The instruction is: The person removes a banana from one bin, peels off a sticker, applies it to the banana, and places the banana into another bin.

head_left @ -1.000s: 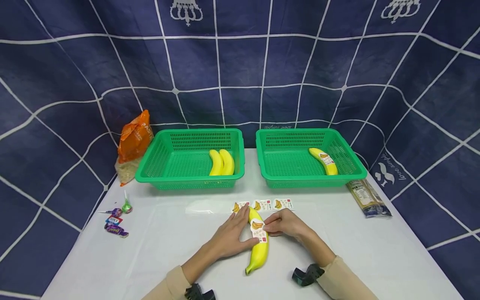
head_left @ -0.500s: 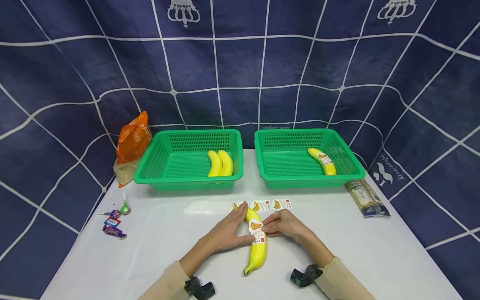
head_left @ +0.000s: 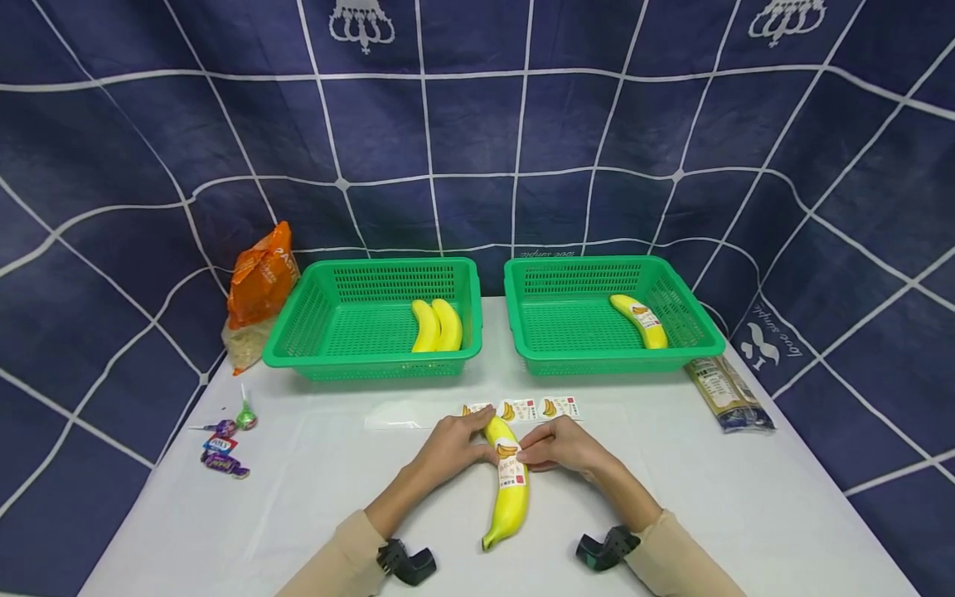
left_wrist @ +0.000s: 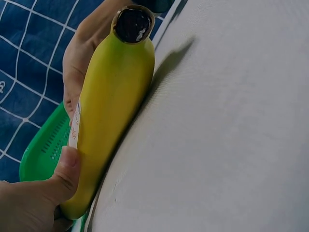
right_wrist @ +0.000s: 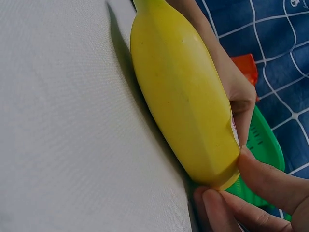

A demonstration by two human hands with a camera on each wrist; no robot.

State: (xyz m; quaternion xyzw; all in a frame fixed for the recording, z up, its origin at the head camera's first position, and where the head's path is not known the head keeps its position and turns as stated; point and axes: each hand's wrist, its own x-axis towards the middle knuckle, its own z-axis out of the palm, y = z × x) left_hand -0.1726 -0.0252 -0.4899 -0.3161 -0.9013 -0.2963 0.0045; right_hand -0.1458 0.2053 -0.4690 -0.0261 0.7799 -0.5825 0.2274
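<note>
A yellow banana (head_left: 509, 514) lies on the white table with its stem toward me. It wears a white banana-print sticker (head_left: 511, 468) on its upper side. My left hand (head_left: 449, 446) holds the banana's far part from the left, its thumb (left_wrist: 67, 164) against the sticker's edge. From the right, my right hand (head_left: 564, 444) grips it with the thumb at the sticker and curled fingers (right_wrist: 219, 208) low on the side. Just beyond lies a strip of stickers (head_left: 518, 410), partly covered by my left hand.
The left green basket (head_left: 373, 368) holds two plain bananas (head_left: 437, 325). In the right green basket (head_left: 612, 363) lies one stickered banana (head_left: 639, 321). Sweets (head_left: 224, 444) and an orange bag (head_left: 261, 278) are at the left; a flat packet (head_left: 729, 395) lies at the right.
My left hand's fingers have drawn in from lying stretched along the banana to a bent hold near its far end. The right hand keeps its place at the sticker.
</note>
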